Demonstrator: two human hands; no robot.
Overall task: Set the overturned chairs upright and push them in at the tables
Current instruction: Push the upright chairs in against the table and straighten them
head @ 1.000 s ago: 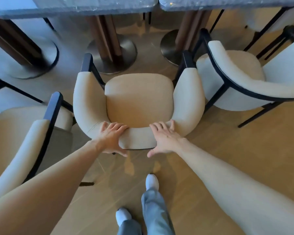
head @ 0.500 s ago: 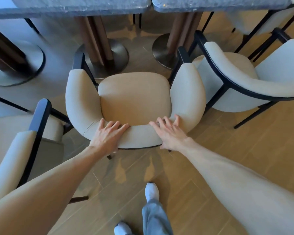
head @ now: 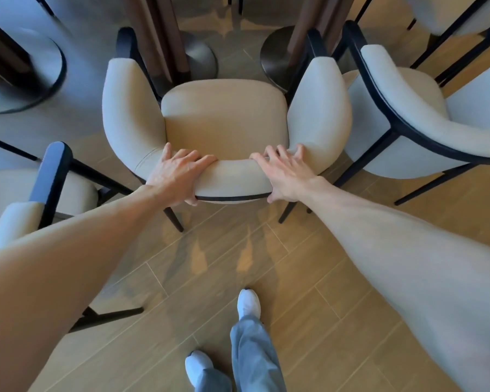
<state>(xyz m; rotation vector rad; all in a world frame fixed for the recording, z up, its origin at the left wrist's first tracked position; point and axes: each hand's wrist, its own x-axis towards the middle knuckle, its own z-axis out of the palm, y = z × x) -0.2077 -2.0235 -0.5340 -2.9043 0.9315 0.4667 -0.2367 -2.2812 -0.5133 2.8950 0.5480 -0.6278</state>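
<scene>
Middle chair (head: 224,120): upright at the centre of the frame, on four dark legs; cream padded seat, curved cream backrest wrapping into two armrests, black frame edge under the back.
Its place: front of the seat near two round metal pedestal bases (head: 277,63) at the top of the frame.
Left hand (head: 178,176): on the left part of the backrest top; fingers curled over the padding, thumb beneath the rear edge, clamped on it.
Right hand (head: 286,176): on the right part of the backrest; fingers spread and bent over the top, thumb under the rim, gripping.
Right chair (head: 408,114): upright, just beside the middle chair's armrest.
Left chair (head: 40,188): at the left edge, partly behind the left forearm.
Floor (head: 309,264): wood planks; two white shoes at the bottom.
</scene>
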